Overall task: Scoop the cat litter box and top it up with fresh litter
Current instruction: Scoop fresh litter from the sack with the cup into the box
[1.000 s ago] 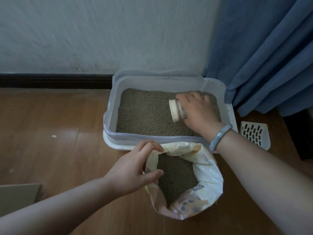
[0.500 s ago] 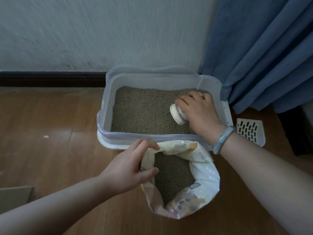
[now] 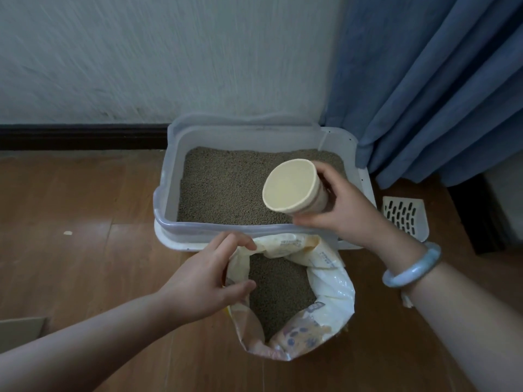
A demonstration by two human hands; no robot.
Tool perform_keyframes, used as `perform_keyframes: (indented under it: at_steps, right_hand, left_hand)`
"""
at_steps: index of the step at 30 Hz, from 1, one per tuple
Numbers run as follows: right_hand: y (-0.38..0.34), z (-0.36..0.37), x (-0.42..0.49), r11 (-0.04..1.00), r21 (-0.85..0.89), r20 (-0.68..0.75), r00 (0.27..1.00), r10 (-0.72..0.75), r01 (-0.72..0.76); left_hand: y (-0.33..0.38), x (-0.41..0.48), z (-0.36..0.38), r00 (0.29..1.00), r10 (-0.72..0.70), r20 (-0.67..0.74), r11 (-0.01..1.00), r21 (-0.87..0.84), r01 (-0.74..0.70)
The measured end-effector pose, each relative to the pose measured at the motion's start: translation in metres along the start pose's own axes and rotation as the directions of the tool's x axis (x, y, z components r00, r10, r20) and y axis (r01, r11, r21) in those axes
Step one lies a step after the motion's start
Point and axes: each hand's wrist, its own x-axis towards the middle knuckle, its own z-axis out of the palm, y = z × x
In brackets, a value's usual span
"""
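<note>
The empty paper cup (image 3: 293, 188) is gripped by the right hand (image 3: 346, 213) over the pellet-filled litter box (image 3: 226, 228). The half-full litter bag (image 3: 336, 284) has its rim pinched by the left hand (image 3: 203, 281); its print is unreadable.

A single wide-angle camera, worn on the person's head, gives the only view. It looks forward and steeply down at the wooden floor (image 3: 85, 264) and faces the white wall (image 3: 169, 52) and its dark skirting board (image 3: 79, 135), which run across the upper part of the frame. The litter box (image 3: 212, 229) lies at mid-frame against the wall, and the litter bag (image 3: 331, 292) is nearer the lens, just below centre. The view is close: both forearms enter from the bottom corners, and the left hand (image 3: 203, 284) and right hand (image 3: 348, 213) loom large. The cup (image 3: 291, 188) turns its wide end towards the lens. A blue curtain (image 3: 438, 94) fills the upper right.
</note>
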Motion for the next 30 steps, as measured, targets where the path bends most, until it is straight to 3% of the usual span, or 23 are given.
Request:
perform_keyframes:
  at_steps: [4,7,9,14,16,21,27,30]
  right_hand:
    - [-0.024,-0.027,-0.024,0.967,-0.246,0.173,0.985,-0.016,0.059]
    - [-0.037,-0.022,-0.042,0.932,-0.360,0.426,0.895,0.131,0.035]
    - [-0.034,-0.003,-0.050,0.861,-0.491,0.495,0.856,0.151,0.132]
    - [-0.010,0.049,-0.057,0.538,-0.788,0.436,0.888,0.146,0.298]
    - [-0.002,0.067,-0.057,0.462,-0.838,0.388,0.912,0.131,0.290]
    - [0.031,0.110,-0.048,0.303,-0.936,0.167,0.984,-0.062,0.178]
    - [0.055,0.127,-0.042,0.253,-0.952,0.166,0.985,-0.037,0.170]
    - [0.057,0.114,-0.042,0.353,-0.892,0.283,0.958,-0.051,0.282]
  left_hand:
    - [0.000,0.000,0.000,1.000,0.003,0.002,1.000,-0.012,-0.003]
    - [-0.001,0.001,0.000,1.000,-0.005,0.009,1.000,-0.018,0.006]
    - [-0.001,0.001,0.000,1.000,-0.014,0.007,1.000,-0.016,0.014]
    - [-0.001,0.003,0.001,1.000,-0.023,0.011,0.999,-0.034,0.023]
    - [-0.001,0.003,0.001,1.000,-0.024,0.013,0.999,-0.038,0.024]
    - [-0.002,0.004,0.001,0.999,-0.038,0.017,0.999,-0.033,0.038]
    - [-0.002,0.003,0.001,0.999,-0.032,0.019,0.999,-0.026,0.032]
    - [-0.001,0.002,0.000,0.999,-0.030,0.034,0.999,-0.022,0.031]
